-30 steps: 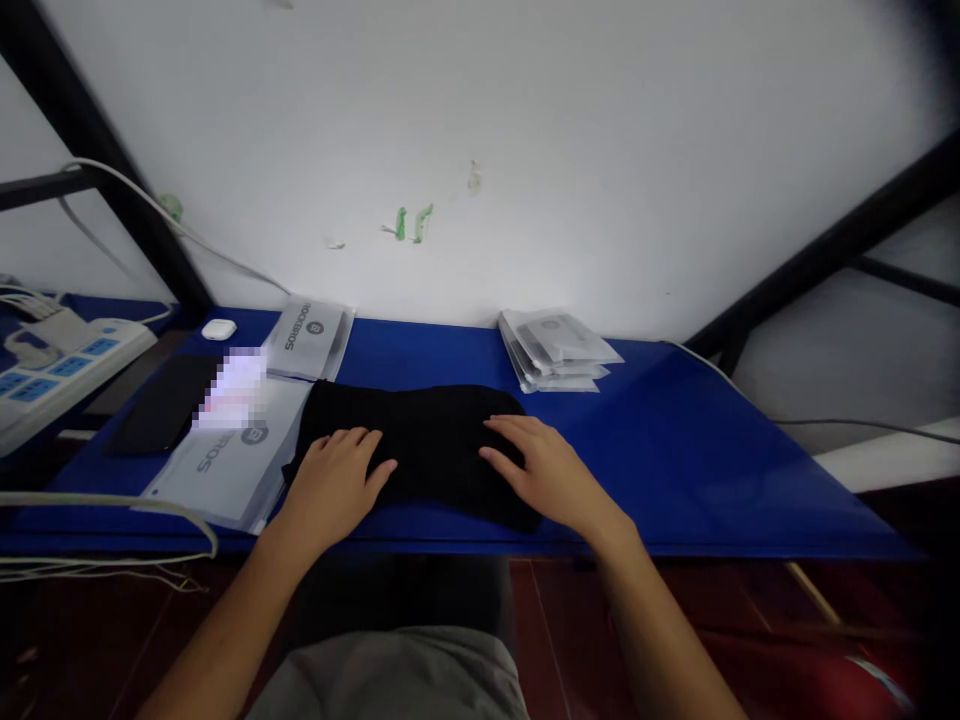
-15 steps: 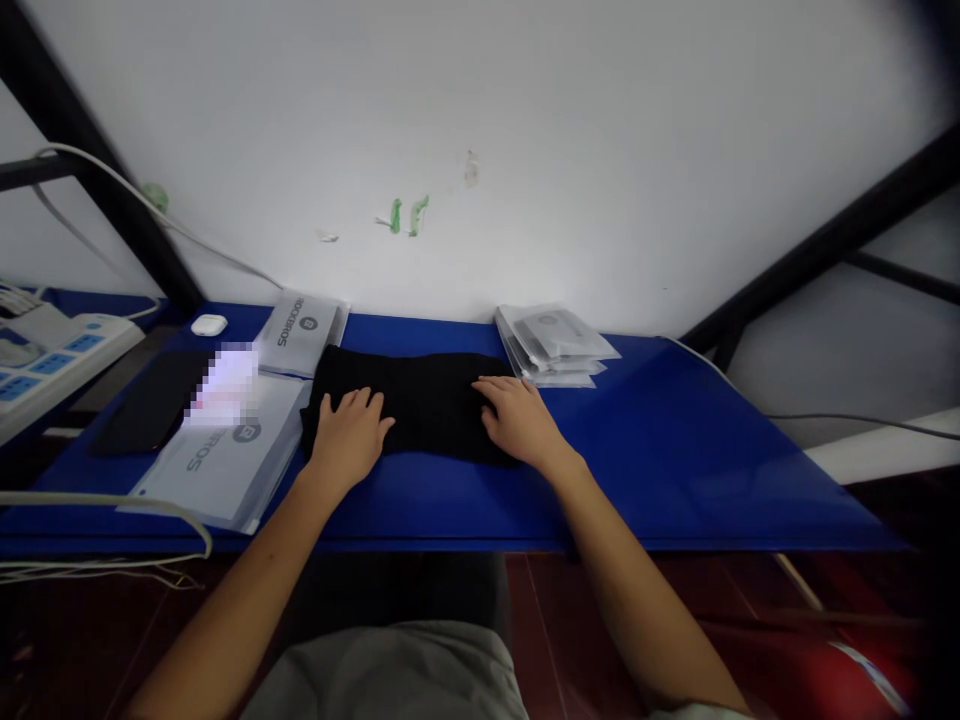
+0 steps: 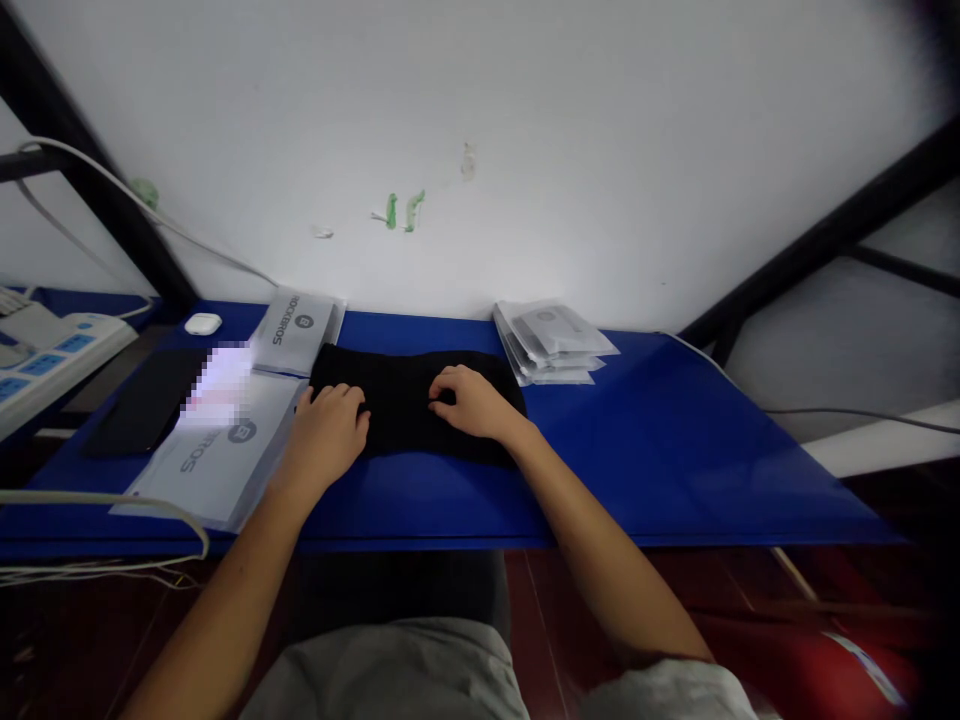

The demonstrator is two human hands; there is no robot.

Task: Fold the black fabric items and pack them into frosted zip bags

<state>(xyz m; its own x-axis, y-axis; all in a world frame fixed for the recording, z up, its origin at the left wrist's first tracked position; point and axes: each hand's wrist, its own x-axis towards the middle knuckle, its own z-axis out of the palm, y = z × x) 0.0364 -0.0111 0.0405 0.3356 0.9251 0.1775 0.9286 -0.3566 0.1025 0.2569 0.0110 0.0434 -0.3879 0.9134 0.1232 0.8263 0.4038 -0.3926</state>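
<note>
A folded black cloth (image 3: 405, 395) lies on the blue table (image 3: 675, 450), near the wall. My left hand (image 3: 326, 432) rests on the cloth's left end with its fingers curled over the edge. My right hand (image 3: 469, 402) sits on the middle of the cloth, fingers bent and pinching into the fabric. Both forearms reach in from the near edge of the table.
A grey printed bag (image 3: 214, 460) lies left of the cloth and another (image 3: 296, 325) behind it. A stack of clear bags (image 3: 551, 345) sits at the back right. Further left are a black phone (image 3: 142, 405), a white earbud case (image 3: 202, 323), a power strip (image 3: 52, 345) and cables (image 3: 105, 505).
The cloth has been pushed away from me toward the wall. My right hand slid left to the cloth's middle, and both hands' fingers curled from flat.
</note>
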